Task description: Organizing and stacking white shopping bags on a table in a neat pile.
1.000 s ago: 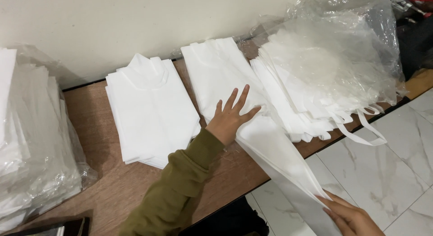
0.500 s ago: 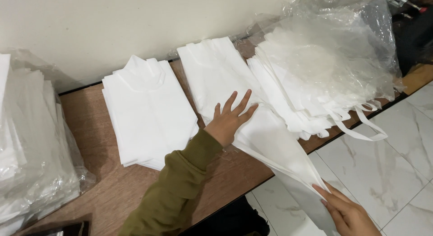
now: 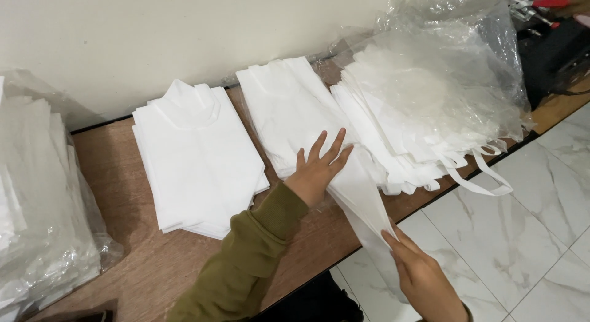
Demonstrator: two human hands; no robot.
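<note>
Your left hand (image 3: 316, 171) lies spread flat on a white folded garment (image 3: 319, 143) on the wooden desk (image 3: 123, 174); your right hand (image 3: 421, 276) pinches its hanging end over marble floor (image 3: 528, 236), wrist cut off.

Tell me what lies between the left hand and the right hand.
In the head view, a white folded garment spans from the left hand, pressed flat on it, past the wooden table edge to the right hand gripping its end.

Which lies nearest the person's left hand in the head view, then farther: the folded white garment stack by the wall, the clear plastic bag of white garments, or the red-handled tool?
1. Folded white garment stack, left of the left hand.
2. Clear plastic bag, up right.
3. Red-handled tool, far top-right corner.
</note>
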